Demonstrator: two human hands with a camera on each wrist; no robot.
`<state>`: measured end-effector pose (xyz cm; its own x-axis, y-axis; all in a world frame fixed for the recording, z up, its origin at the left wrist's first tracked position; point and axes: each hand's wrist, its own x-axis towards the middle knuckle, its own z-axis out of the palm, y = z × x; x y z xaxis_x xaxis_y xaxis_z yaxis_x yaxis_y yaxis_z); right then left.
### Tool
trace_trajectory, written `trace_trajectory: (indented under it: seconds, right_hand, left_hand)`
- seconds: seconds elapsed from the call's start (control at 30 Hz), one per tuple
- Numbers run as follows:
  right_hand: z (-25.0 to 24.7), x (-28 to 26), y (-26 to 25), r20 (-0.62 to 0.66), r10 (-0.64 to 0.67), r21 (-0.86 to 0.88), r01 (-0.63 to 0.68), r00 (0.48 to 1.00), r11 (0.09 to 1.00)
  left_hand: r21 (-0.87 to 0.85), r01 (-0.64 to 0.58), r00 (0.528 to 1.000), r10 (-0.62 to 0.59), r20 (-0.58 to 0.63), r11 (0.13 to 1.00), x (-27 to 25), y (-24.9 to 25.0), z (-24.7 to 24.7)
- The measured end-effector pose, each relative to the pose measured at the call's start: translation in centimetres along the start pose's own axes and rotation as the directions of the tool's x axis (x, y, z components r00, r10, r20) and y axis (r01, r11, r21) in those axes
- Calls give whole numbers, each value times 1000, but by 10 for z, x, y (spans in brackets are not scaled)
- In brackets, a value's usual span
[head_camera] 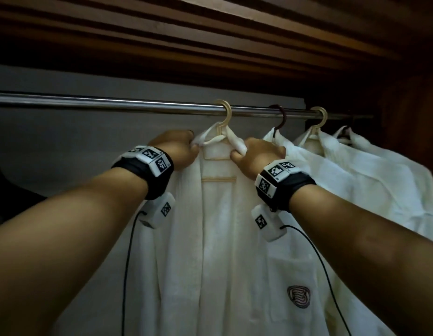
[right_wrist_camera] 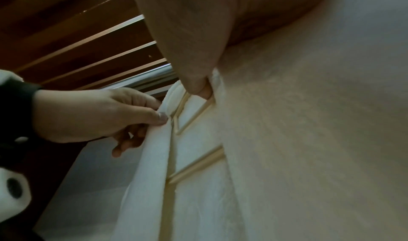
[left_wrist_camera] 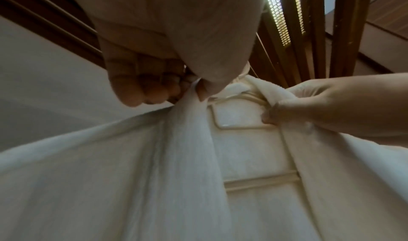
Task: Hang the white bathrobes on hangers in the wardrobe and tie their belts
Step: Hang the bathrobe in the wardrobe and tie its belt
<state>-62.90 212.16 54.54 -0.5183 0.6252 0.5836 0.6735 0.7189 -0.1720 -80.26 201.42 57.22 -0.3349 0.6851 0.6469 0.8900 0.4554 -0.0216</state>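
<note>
Two hands pinch collar: left hand (head_camera: pixel 178 147) and right hand (head_camera: pixel 256 154) clamp bathrobe (head_camera: pixel 218 238) lapels on hanger (head_camera: pixel 224 112), mid rail (head_camera: pixel 113 103). Straightening step; next likely belt, w/ hands moving down.

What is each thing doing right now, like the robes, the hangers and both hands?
Front robe: hanging on its hanger, front open, belt not in view.
Cream hanger: hooked on the rail.
Dark hanger: hooked on the rail, carrying a robe.
Other robes: hanging to the right.
Left hand: gripping the left collar.
Right hand: gripping the right collar.
</note>
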Motion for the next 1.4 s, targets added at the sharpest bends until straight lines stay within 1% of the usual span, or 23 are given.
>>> trace_trajectory:
  seconds: [0.07,0.17,0.23,0.27,0.37,0.47,0.57,0.63,0.7,0.77,0.87,0.9,0.93,1.0,1.03,1.1,1.13,1.17,1.2,1.23,1.3,1.37,1.4]
  right_hand:
    - [1,1,-2,7,-26,-16,26,1000,1000]
    - [6,6,-2,-16,-55,-17,55,998,998]
    - [11,8,0,-86,-59,-5,58,995,998]
    - [15,8,3,-122,-64,-18,62,990,998]
    - [29,6,13,-201,-83,-112,61,976,992]
    - [48,-6,29,-207,-131,-124,107,970,986]
    - [74,-35,47,-192,-229,-53,222,954,973]
    - [97,-66,60,-131,-251,-22,250,959,968]
    - [131,-108,76,-25,-224,53,225,974,973]
    - [173,-159,97,47,-207,137,199,977,970]
    - [231,-243,129,102,-185,271,151,977,950]
    - [246,-268,136,88,-148,340,110,985,934]
    - [258,-289,141,55,-86,418,55,995,907]
    - [272,-319,149,-16,102,558,-76,995,827]
    - [273,-327,153,-22,199,603,-145,980,784]
    - [270,-329,159,-2,287,634,-221,958,741]
    - [267,-326,162,22,285,640,-232,958,733]
    - [262,-322,163,86,264,677,-251,961,692]
    - [255,-317,163,192,221,743,-289,956,603]
    - [249,-313,162,311,126,802,-332,942,496]
    - [237,-306,160,443,-88,851,-387,892,355]
    - [229,-299,162,508,-174,838,-438,844,325]
    - [229,-296,163,531,-153,814,-452,833,366]
  left_hand:
    - [-20,-31,999,31,32,999,3,1,-6]
    - [-197,64,997,-70,-22,978,15,7,-14]
    - [-320,104,989,-131,-64,942,21,13,-11]
    - [-356,100,988,-134,-72,929,21,15,-6]
    - [-394,8,992,-58,-116,919,8,19,15]
    - [-453,-57,991,-7,-137,890,-17,11,35]
    - [-425,-67,997,44,-62,903,-55,2,67]
    - [-402,-87,996,88,-15,912,-89,2,100]
    - [-403,-85,993,111,43,911,-130,5,135]
    - [-444,-17,984,94,153,896,-178,11,173]
    - [-533,94,924,125,361,841,-258,24,233]
    - [-523,78,899,167,405,849,-283,33,249]
    - [-494,12,877,229,423,870,-307,43,264]
    - [-468,-138,834,357,420,873,-344,66,283]
    - [-498,-133,819,378,431,857,-354,78,287]
    - [-608,-19,815,364,451,794,-363,100,291]
    - [-658,64,818,339,465,750,-362,110,293]
    - [-691,127,828,307,469,712,-361,121,294]
    - [-702,176,837,270,475,690,-359,130,296]
    - [-693,225,839,224,495,685,-357,141,296]
    - [-635,371,807,103,582,678,-353,159,298]
    - [-584,530,769,-58,637,615,-350,172,299]
    - [-582,577,764,-128,632,573,-348,175,301]
